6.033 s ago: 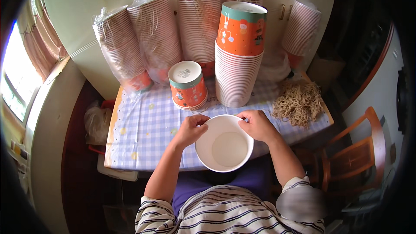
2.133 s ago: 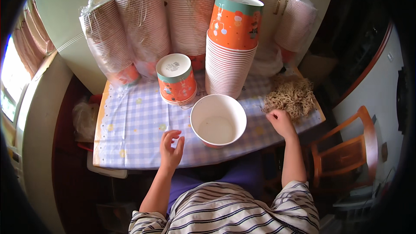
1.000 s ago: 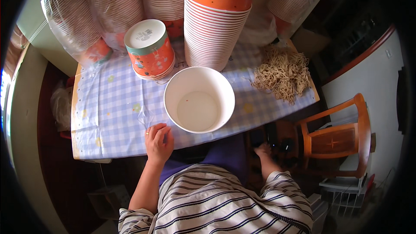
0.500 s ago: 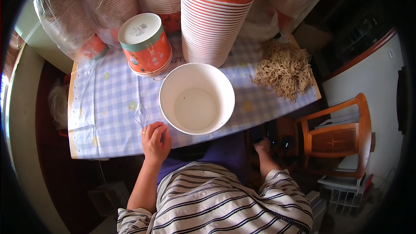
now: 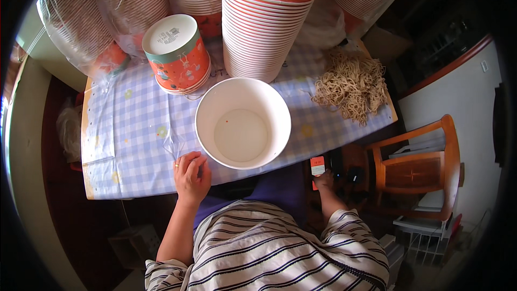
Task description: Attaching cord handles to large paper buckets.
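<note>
My left hand (image 5: 192,177) rests palm down at the table's front edge. Its fingers are loosely bent and a little apart, with nothing visible in them; a ring is on one finger. Just right of it stands a large white paper bucket (image 5: 242,134), mouth up, with a tiny red speck on its bottom. Below the table edge, on the right, my right hand (image 5: 325,181) touches a phone (image 5: 318,164) with a lit orange and white screen. Shade and overlap hide whether those fingers grip the phone.
Behind the bucket rises a tall nested stack of buckets (image 5: 261,29). An upturned orange bucket (image 5: 177,67) stands left of it, rubber bands (image 5: 353,86) are heaped at right. Plastic-wrapped stacks (image 5: 75,27) line the back of the checked tablecloth (image 5: 137,151). A wooden chair (image 5: 414,172) stands at right.
The phone screen by my right hand has gone from dark to lit. Both hands have stayed nearly in place; the whole view has shifted very slightly.
</note>
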Tool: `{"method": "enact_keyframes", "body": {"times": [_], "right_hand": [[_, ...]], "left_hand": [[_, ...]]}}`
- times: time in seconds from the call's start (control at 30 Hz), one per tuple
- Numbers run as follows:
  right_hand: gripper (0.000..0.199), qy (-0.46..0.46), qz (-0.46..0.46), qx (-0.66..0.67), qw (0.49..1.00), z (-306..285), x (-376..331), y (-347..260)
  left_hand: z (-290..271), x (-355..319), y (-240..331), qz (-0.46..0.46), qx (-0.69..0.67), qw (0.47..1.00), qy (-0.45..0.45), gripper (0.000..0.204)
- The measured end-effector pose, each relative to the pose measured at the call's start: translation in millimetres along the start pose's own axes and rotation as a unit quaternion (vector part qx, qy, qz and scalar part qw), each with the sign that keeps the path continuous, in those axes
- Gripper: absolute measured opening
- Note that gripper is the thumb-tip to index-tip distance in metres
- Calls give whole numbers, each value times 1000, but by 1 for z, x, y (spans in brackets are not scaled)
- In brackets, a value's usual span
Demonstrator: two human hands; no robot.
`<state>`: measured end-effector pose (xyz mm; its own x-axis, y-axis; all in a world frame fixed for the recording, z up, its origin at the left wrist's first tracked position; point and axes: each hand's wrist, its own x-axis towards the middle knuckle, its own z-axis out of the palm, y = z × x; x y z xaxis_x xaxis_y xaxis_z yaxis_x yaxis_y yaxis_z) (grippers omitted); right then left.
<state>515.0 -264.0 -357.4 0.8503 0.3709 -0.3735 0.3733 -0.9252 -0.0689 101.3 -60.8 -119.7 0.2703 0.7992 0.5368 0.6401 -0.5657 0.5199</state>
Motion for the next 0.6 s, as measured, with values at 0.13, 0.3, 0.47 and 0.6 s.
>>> {"method": "enact_keyframes", "body": {"times": [0.13,0.3,0.47,0.6], "right_hand": [[79,24,7,4,1000,-3,-6,-2],[80,33,4,-8,999,-16,-19,-11],[61,-112,-138,-135,975,-63,-14,-20],[36,-315,-312,-168,881,-156,-29,-58]], "left_hand": [[0,0,0,-1,-3,1000,0,15],[0,-1,-1,3,-6,1000,6,14],[-1,1,1,6,-16,1000,3,14],[-3,-2,0,2,-18,1000,11,14]]}}
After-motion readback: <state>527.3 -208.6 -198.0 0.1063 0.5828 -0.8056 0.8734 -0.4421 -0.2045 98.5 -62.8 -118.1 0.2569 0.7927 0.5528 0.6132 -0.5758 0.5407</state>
